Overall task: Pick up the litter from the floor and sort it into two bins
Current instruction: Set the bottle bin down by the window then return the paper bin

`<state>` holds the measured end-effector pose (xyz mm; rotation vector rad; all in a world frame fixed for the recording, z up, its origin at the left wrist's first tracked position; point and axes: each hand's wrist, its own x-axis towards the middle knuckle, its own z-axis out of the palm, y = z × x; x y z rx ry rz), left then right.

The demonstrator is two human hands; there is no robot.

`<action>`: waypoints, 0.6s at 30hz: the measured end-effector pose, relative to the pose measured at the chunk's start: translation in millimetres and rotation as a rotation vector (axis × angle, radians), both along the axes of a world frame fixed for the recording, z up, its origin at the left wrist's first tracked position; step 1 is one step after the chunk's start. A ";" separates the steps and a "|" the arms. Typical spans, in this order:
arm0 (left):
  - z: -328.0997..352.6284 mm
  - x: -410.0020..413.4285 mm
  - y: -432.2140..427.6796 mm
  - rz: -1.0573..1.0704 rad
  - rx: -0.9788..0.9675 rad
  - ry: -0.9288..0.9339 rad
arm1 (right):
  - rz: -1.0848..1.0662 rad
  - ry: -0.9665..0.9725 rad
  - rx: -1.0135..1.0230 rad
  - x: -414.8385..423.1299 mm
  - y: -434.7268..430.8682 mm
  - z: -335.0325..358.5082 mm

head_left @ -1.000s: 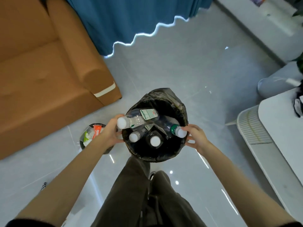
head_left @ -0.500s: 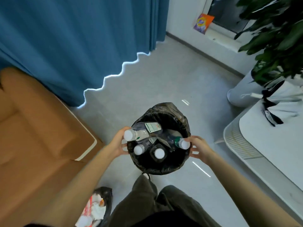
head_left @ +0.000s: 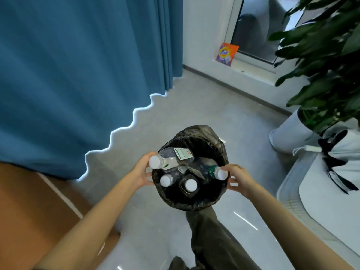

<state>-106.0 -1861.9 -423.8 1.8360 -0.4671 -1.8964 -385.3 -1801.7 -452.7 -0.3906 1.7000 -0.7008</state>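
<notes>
A big blue curtain [head_left: 78,75] hangs on the left, and one brown sofa [head_left: 35,211] sits below it. The person stands in the middle and holds one black-lined bin [head_left: 194,206] right between the two hands. It seems to be up off the grey floor [head_left: 194,106]. The left hand [head_left: 143,172] curls round the bin's left side and the right hand [head_left: 238,179] curls round its right side. Both hands grip the bin and nothing else. The litter I can see is inside it: four plastic bottles, all with white caps, all neck up. Going across, the labelled bottle [head_left: 171,158] leans left over the rim, its cap just beside the left thumb. Next come a small bottle [head_left: 166,180] and a dark square bottle [head_left: 190,185], lower in the bin. Last, the green-necked bottle [head_left: 217,172] leans right, its cap just beside the right thumb. Each hand is as near to the bin as the other. I think the next job is to put the bin down flat, so the two leaning bottles do not tip out. Only one bin shows; the second is out of sight. Further right, one orange packet [head_left: 227,53] leans on the window ledge and one leafy plant [head_left: 321,65] stands by the wall.
</notes>
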 end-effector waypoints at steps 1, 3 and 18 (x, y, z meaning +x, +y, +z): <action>-0.2 -2.8 -19.8 -0.003 0.001 -0.009 | 0.005 0.005 0.000 -1.9 -20.3 -2.1; -1.1 -8.6 -63.8 0.010 0.010 -0.025 | 0.012 -0.016 -0.005 -6.4 -66.3 -2.5; 7.1 -17.1 -402.3 0.049 -0.020 -0.008 | 0.033 0.023 -0.006 -13.1 -415.4 16.8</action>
